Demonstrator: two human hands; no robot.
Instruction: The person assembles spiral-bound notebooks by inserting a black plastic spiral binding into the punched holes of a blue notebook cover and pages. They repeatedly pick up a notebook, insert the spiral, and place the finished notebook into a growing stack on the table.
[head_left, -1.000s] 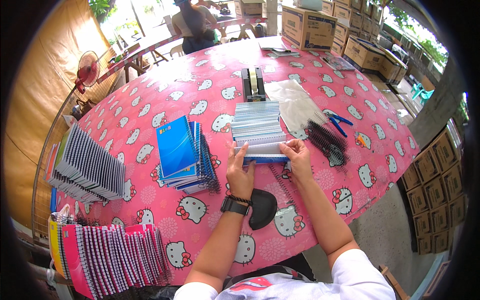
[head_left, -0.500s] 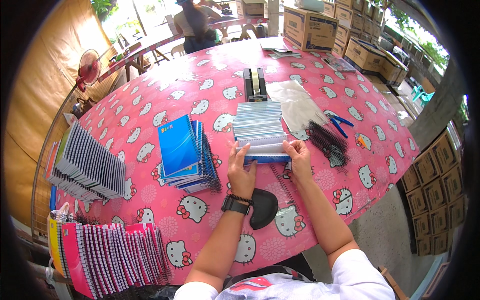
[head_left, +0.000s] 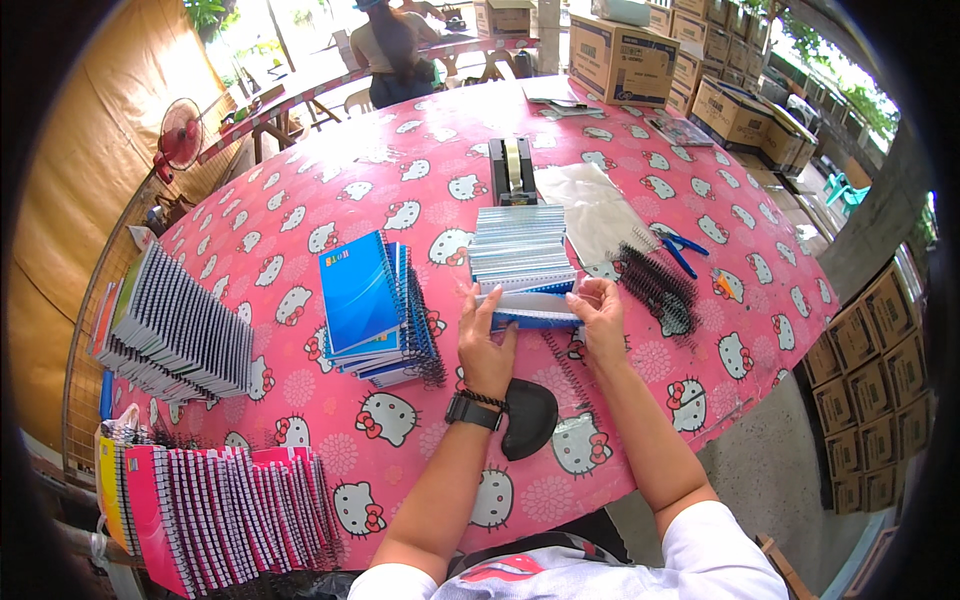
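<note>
Both my hands are closed on an unbound notebook (head_left: 535, 308), a sheaf of white punched pages with a blue cover, held just in front of the stack of punched page blocks (head_left: 517, 240). My left hand (head_left: 487, 345) grips its left end, and my right hand (head_left: 600, 318) pinches the right end with thumb and fingers. Blue cover shows along both the near and far sides of the pages. A loose black spiral coil (head_left: 567, 370) lies below it, between my forearms. By my left wrist rests a black rounded pad (head_left: 528, 420).
Blue spiral notebooks (head_left: 360, 295) are piled left of my hands, with black-bound (head_left: 185, 325) and pink notebooks (head_left: 220, 515) farther left. Rightward lie a heap of black coils (head_left: 655, 290) and blue-handled pliers (head_left: 682, 250). A tape dispenser (head_left: 513, 175) stands beyond the stack; cardboard boxes (head_left: 620, 60) sit behind.
The notebook in my hands has been tipped and its pages bowed, so blue cover now shows on the far side too. My right fingers have shifted slightly; my left hand has hardly moved.
</note>
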